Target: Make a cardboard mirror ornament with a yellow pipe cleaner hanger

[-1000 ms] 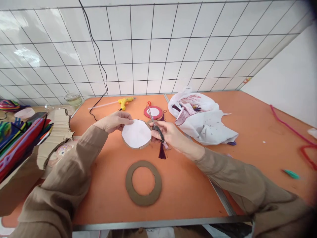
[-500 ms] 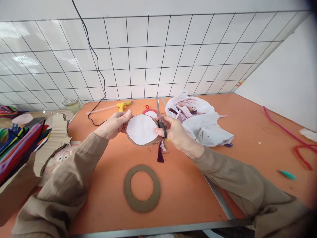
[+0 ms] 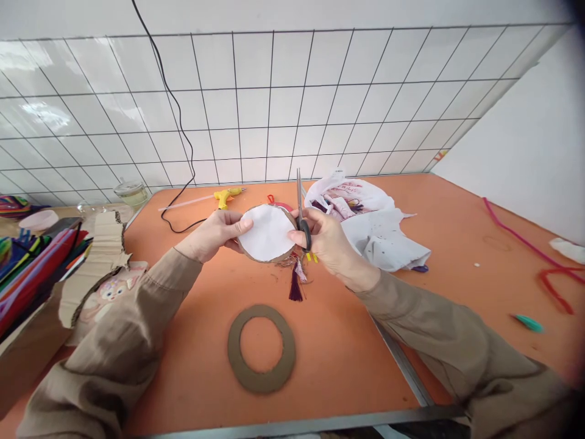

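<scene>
- I see the left hand [image 3: 222, 235] pinching the near-left rim of a white-faced disc [image 3: 266, 233], thumb on the pale side and fingers tucked behind.
- I have the right hand [image 3: 326, 241] closed on black-handled scissors [image 3: 304, 234]; the blades point away toward the tiled wall [image 3: 253, 110] and look together, and the thumb laps the disc's right edge.
- The disc, with a brown cardboard edge, is held between both hands over the orange table [image 3: 196, 366], tilted so that its white side faces my camera.
- Below it, nearer to me, a cardboard ring [image 3: 235, 347] lies flat.
- Just under the right hand I find a dark purple tassel [image 3: 296, 286] on the table.
- Behind the disc, partly hidden, a red piece [image 3: 282, 207] shows.
- Beyond the left hand lies a yellow glue gun [image 3: 223, 198].
- To the right of the scissors rests a white plastic bag [image 3: 384, 235], stuffed and open.
- Torn corrugated cardboard [image 3: 94, 253] sits beside the left sleeve, next to a bundle of coloured strands [image 3: 41, 268].
</scene>
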Available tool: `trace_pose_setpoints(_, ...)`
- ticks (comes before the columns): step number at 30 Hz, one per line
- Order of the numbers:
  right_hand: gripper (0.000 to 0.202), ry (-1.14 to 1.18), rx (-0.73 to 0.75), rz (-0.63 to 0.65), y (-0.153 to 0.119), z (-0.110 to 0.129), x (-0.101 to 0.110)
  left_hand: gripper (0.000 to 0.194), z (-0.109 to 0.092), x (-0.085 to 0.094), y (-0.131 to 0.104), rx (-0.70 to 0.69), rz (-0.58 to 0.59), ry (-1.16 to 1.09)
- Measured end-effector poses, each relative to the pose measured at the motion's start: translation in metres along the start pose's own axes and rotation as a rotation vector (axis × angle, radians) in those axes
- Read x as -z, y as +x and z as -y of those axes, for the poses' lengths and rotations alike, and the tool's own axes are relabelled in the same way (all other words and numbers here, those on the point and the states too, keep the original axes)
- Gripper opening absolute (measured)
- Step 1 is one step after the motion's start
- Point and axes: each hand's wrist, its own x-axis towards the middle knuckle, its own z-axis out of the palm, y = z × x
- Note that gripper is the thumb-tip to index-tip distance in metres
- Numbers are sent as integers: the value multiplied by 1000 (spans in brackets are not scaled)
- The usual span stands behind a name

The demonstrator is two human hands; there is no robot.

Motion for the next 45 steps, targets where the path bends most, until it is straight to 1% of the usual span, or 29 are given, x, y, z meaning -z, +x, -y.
trace_pose_setpoints(2, 37, 14, 4, -3, 0, 2, 0, 52, 2, -2, 1, -17, -26, 44)
trace_pose_setpoints(4, 39, 22, 5, -18, 0, 3, 0, 51, 3, -3, 3, -27, -46, 43)
trace_pose_setpoints(7, 42, 16, 20, -67, 2, 2, 0, 55, 4, -2, 2, -24, -35, -2)
trace_pose_setpoints(10, 40, -4, 48, -96, 4, 1, 2, 52, 2, -2, 1, -11, -14, -5)
trace_pose_setpoints(13, 42, -11, 61, -83, 5, 0, 3, 44, 1, -3, 1, -12, -18, -10)
trace_pose_setpoints(16, 46, 11, 71, -65, 5, 1, 4, 42, -1, -3, 2, -11, -13, -59)
trace_pose_setpoints(20, 41, 82, 52, -6, 4, 3, 6, 39, -3, -1, 1, -18, -53, -75)
trace_pose_setpoints(23, 40, 115, 59, 17, 4, 3, 6, 39, -2, -1, 0, -36, -89, -52)
trace_pose_setpoints(26, 44, 78, 50, -2, 3, 3, 5, 40, -2, -2, 1, -53, -72, -38)
trace_pose_setpoints(29, 39, 34, 34, -11, 4, 3, 4, 44, -2, -4, 1, -74, -58, -53)
trace_pose_setpoints(32, 36, 27, 17, -31, 6, 1, 5, 51, -2, -7, 0, -79, -85, -96)
trace_pose_setpoints(35, 37, 33, -17, -75, 7, 0, 5, 61, -1, -14, -1, -37, -67, -154)
trace_pose_setpoints(37, 38, 36, -18, -105, 7, 0, 4, 64, 1, -23, -1, -3, -55, -187)
trace_pose_setpoints(38, 38, 36, -10, -115, 6, 0, 3, 64, 2, -28, -1, 12, -70, -207)
trace_pose_setpoints(39, 38, 31, 2, -121, 6, 0, 3, 63, 4, -34, -1, 25, -83, -224)
trace_pose_setpoints(42, 36, 4, 32, -115, 5, -1, 1, 52, 8, -48, 0, 48, -150, -273)
trace_pose_setpoints(45, 37, 34, 13, -95, 4, -3, 0, 48, 9, -52, 1, 40, -196, -291)
